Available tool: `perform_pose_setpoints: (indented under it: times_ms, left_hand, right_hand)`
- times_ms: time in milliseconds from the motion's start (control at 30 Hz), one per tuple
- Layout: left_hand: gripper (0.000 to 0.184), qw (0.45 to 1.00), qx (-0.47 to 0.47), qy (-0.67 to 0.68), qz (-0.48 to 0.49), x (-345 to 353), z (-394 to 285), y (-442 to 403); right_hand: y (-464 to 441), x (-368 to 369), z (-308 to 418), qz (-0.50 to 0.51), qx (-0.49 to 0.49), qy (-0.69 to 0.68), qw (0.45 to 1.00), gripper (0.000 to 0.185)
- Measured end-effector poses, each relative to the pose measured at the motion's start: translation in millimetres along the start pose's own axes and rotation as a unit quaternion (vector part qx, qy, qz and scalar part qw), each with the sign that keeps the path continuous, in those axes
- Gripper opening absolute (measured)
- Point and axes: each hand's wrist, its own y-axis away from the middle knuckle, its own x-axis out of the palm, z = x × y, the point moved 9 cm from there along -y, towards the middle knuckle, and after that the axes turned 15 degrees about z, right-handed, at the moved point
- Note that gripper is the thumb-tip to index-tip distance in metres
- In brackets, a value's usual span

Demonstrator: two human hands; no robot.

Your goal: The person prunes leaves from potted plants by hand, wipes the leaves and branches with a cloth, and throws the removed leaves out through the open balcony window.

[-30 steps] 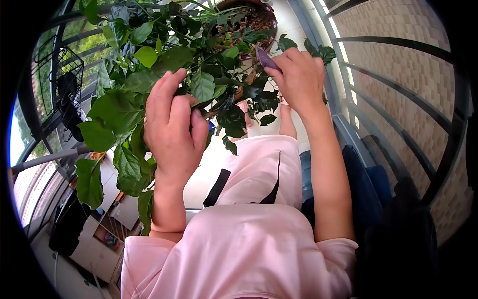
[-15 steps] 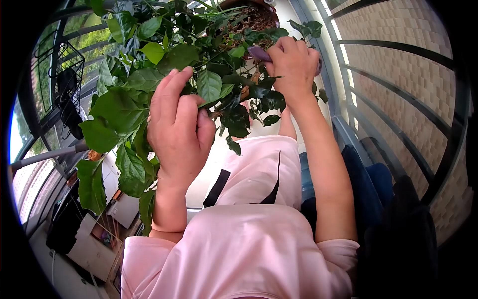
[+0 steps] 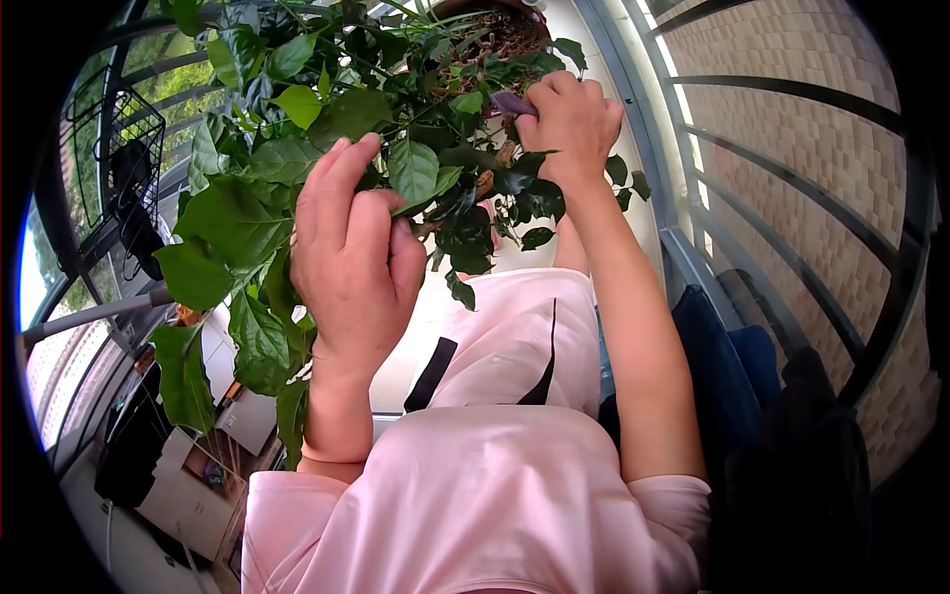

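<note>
A leafy green plant (image 3: 228, 223) fills the upper left, its branches reaching from a brown pot (image 3: 539, 30) at the top. My left hand (image 3: 356, 238) is closed round a branch of it, with leaves over and beside the fingers. Above and to the right, my right hand (image 3: 576, 124) is closed on a purple cloth (image 3: 513, 104), a corner of which sticks out to the left by the plant's stems. Its fingertips are partly hidden behind the hand.
Dark metal railings (image 3: 792, 91) curve along the right, before a tiled surface. A black wire basket (image 3: 129, 134) hangs at the left. Blue items (image 3: 712, 346) lie to the right of my legs. Cabinets (image 3: 188, 495) show at the lower left.
My right hand with the purple cloth has moved slightly up since the first frame, going right and then a little back left. My left hand has shifted slightly to the right with the branch.
</note>
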Motion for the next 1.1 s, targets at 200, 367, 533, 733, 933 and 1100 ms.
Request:
perform_pose_setpoints:
  times_ms: [200,367,533,733,933,1100]
  left_hand:
    - [0.014,1.000,-0.001,0.000,0.005,0.9,-0.8,0.2]
    - [0.015,1.000,0.001,-0.003,0.006,0.1,1.0,0.5]
    - [0.015,1.000,0.000,-0.002,0.008,2.0,-1.8,0.5]
    - [0.014,1.000,-0.004,-0.006,0.009,1.9,-0.3,1.4]
    - [0.014,1.000,-0.003,0.002,0.005,3.1,3.0,2.8]
    - [0.014,1.000,-0.012,-0.002,0.015,3.5,-2.3,0.2]
  right_hand:
    - [-0.1,3.7,3.0,-0.002,0.008,-0.005,1.000,0.014]
    - [0.0,4.1,6.7,-0.027,0.005,-0.002,1.000,0.012]
    - [6.3,0.1,3.8,-0.059,0.005,-0.015,0.998,0.012]
    - [16.1,-7.4,-16.0,-0.103,0.051,-0.078,0.990,0.012]
    - [26.5,-5.1,-36.5,-0.026,0.082,-0.194,0.977,0.016]
    - [25.4,-1.1,-33.2,-0.010,0.059,-0.192,0.980,0.018]
